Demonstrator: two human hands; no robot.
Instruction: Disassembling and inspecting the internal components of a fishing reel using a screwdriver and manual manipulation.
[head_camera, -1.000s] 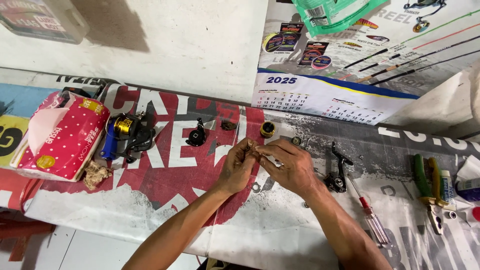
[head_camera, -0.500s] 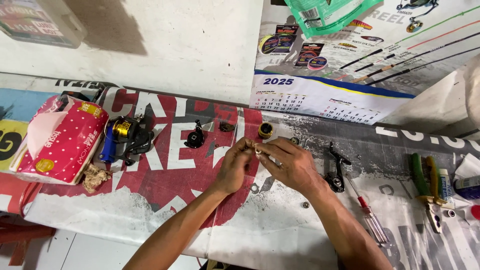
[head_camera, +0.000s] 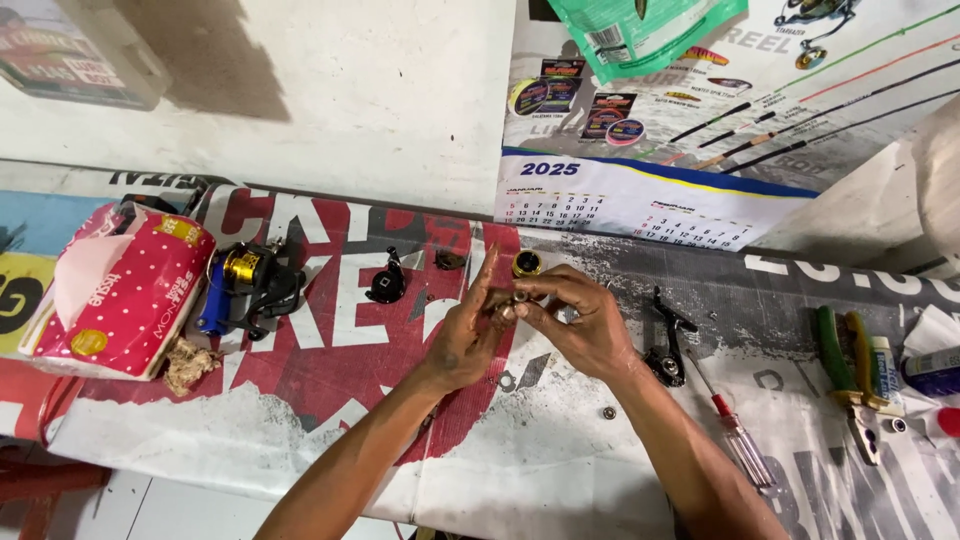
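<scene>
My left hand (head_camera: 468, 330) and my right hand (head_camera: 585, 320) meet over the middle of the banner-covered table (head_camera: 520, 470). Between their fingertips they pinch a small metal reel part (head_camera: 512, 304); its shape is mostly hidden by my fingers. A gold round part (head_camera: 526, 264) lies on the table just beyond my hands. A black and gold fishing reel (head_camera: 255, 280) with a blue piece rests to the left. A small black reel piece (head_camera: 386, 285) lies between the reel and my hands.
A red dotted tissue pack (head_camera: 120, 295) sits far left, a dirty rag tuft (head_camera: 185, 362) by it. A black reel handle (head_camera: 668, 345), a red-handled screwdriver (head_camera: 735, 440), green and yellow pliers (head_camera: 850, 375) and small tubes lie right. A washer (head_camera: 608, 412) lies near my right forearm. A wall calendar (head_camera: 640, 205) hangs behind.
My hands stay together at the same spot. The long metal piece that stuck out between them a second ago is gone from view, and my left fingers now point up more.
</scene>
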